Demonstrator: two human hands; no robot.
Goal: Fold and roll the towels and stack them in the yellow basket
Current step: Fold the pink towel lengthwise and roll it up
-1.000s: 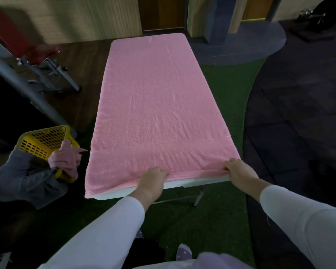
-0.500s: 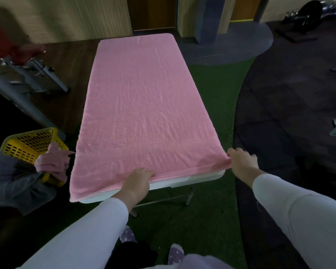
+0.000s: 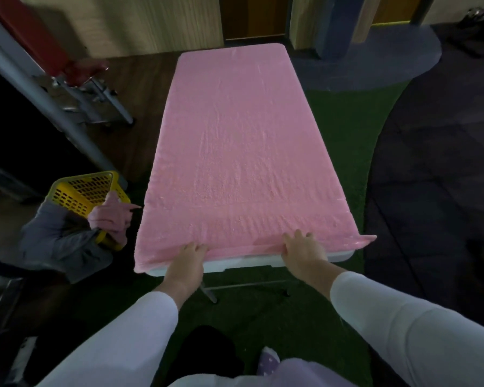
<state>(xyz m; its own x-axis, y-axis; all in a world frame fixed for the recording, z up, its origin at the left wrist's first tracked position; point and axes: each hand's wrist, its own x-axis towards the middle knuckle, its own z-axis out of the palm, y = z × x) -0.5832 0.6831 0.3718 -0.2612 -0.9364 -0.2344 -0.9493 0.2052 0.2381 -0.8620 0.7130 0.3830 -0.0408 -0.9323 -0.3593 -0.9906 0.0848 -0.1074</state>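
- Head camera looking down at a pink towel spread flat along a white folding table. It covers pretty much the whole top.
- Left hand is at the near hem, a bit left of the middle, with its fingers curled over the edge and grasping the towel.
- Right hand is further right on the same hem. Fingers lie on top of the fabric and it's gripping the edge too, though I can't see the thumb.
- The towel's near right corner pokes out past the table corner, and the near left corner droops over the edge.
- Yellow basket sits on the floor just left of the table's near end, tilted.
- Something pink and something grey are bunched against the basket's near side. Can't tell what they are.
- Green turf runs under the table.
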